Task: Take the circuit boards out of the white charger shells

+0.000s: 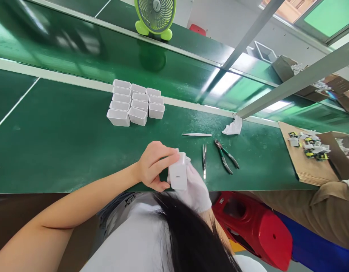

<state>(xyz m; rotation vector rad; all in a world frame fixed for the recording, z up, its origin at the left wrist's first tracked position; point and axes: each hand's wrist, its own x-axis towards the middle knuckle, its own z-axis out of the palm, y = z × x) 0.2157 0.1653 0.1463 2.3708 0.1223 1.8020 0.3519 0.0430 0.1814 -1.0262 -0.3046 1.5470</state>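
Apparently mid-inspection, you face open white boxes [118,118] ranked beyond and left of the slotted white case [178,170]; your left hand [153,165] touches its edge, pinch impossible to confirm, while your gloved right hand [193,186] grips it from the right. Tweezers [204,163] and pliers [225,154] lie to its right. The next move likely calls for a steady right-hand hold.

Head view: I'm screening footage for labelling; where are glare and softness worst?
In the head view, glare whitens patches of the glossy green surface; same head view, the parts pile looks softer than the held white case.
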